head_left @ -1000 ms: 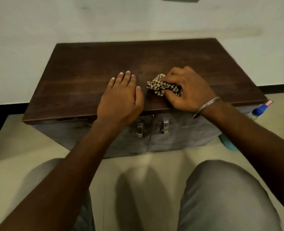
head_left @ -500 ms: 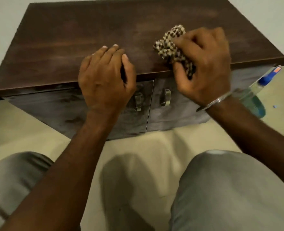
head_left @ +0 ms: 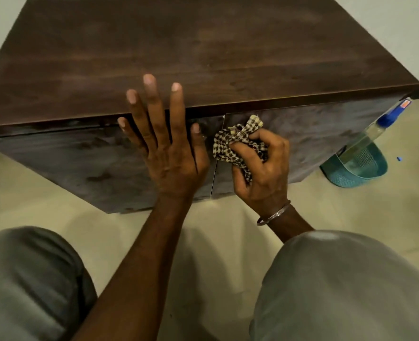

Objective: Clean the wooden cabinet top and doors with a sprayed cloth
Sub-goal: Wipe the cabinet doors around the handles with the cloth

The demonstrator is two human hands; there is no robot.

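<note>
One wooden cabinet, two doors. Your left hand lies open, fingers spread; your right hand grips one checked cloth. One spray bottle beside.

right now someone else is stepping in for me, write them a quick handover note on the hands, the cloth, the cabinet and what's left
Left hand: open, fingers spread, over the cabinet's front edge, above the left door.
Right hand: shut on the checked cloth, bunched against the top of the right door near the centre seam.
Spray bottle: on the floor beside the cabinet's right end, next to a teal object.
Cabinet top: dry-looking; whether fully wiped, cannot tell.
Left: both doors look smudged, wipe them.
</note>
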